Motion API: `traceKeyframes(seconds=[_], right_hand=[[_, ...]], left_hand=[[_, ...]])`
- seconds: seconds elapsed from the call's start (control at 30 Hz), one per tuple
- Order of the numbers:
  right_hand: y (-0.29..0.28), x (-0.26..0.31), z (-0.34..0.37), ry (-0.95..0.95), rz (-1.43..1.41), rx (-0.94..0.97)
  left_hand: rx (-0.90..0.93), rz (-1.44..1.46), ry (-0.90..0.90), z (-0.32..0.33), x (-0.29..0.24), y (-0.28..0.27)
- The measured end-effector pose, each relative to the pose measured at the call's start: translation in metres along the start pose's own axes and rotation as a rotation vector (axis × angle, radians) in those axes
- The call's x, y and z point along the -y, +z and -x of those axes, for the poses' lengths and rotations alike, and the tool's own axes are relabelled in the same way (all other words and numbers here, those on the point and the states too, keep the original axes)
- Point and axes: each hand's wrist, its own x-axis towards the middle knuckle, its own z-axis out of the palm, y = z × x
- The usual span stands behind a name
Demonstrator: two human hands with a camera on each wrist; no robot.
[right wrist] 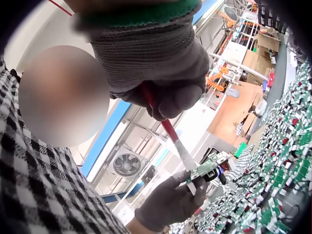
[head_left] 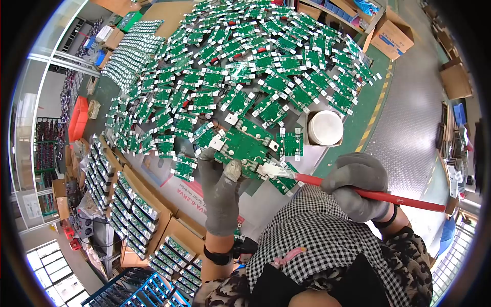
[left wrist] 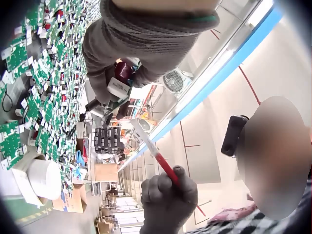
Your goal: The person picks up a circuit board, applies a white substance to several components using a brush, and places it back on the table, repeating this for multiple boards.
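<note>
My gloved left hand (head_left: 219, 192) grips a green circuit board (head_left: 246, 145) by its near left edge, the thumb on top. In the left wrist view, a dark red round component (left wrist: 123, 71) shows on its underside. My gloved right hand (head_left: 353, 187) holds a long red-handled brush (head_left: 312, 179), with fingers curled round the handle. The brush's whitish tip (head_left: 276, 170) meets the board's near right edge, close to the left thumb. Many similar boards (head_left: 266, 61) are spread out beyond, and the held one overlaps them in the head view.
A white bucket (head_left: 326, 128) stands in a carton to the right of the boards. At left, cardboard trays (head_left: 134, 220) hold rows of boards. An open carton (head_left: 391, 35) sits at the far right, beside a yellow-striped floor line (head_left: 376, 110).
</note>
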Motion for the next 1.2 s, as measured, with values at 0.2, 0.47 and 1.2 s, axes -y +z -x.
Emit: traceKeyframes(seconds=[0.2, 0.47, 1.2], right_hand=[[-0.002, -0.007, -0.003, 0.027, 0.000, 0.114], [-0.009, -0.001, -0.002, 0.121, -0.040, -0.058], [0.001, -0.013, -0.005, 0.148, -0.033, 0.023]], left_hand=[[-0.049, -0.007, 0.050, 0.007, 0.001, 0.006], [-0.050, -0.034, 0.069, 0.014, -0.005, 0.009], [-0.088, 0.013, 0.078, 0.024, -0.002, -0.004]])
